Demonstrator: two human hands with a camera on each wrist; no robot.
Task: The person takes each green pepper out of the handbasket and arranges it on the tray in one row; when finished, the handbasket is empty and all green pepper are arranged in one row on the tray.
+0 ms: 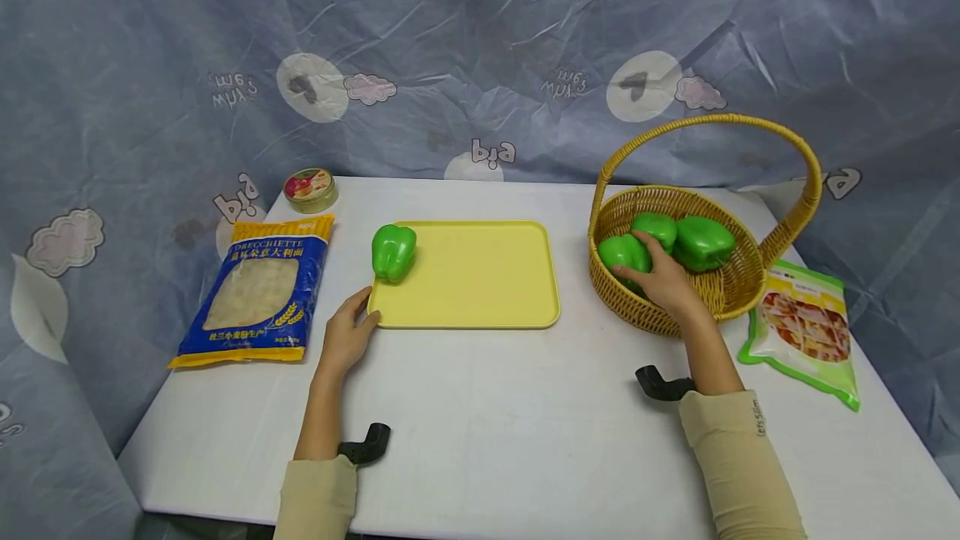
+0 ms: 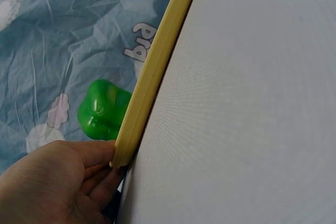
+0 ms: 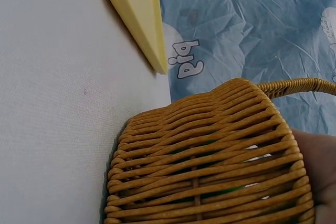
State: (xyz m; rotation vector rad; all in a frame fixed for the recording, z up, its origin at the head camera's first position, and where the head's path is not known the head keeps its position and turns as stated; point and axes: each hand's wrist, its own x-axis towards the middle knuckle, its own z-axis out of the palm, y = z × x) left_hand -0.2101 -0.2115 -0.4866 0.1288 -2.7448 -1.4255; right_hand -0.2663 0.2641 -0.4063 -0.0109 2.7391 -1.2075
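My left hand [image 1: 348,332] holds the near left corner of a yellow tray [image 1: 480,273], thumb and fingers at its rim. In the left wrist view the thumb meets the end of the tray's edge [image 2: 149,87]. A green bell pepper [image 1: 393,253] stands on the tray's left end, just beyond that hand. Inside a wicker basket [image 1: 637,311], my right hand [image 1: 663,277] grips another green bell pepper [image 1: 624,252] from above. Two more green peppers, one here [image 1: 703,243], lie beside it. From the right wrist, the basket's woven wall [image 3: 210,161] hides most of the hand.
A blue and yellow pasta bag [image 1: 255,298] lies at the left, with a round tin [image 1: 310,190] behind it. At the right, a green and white food bag [image 1: 806,332] lies by the basket. The tall basket handle [image 1: 705,119] arches above. A patterned cloth [image 1: 480,48] hangs behind the table.
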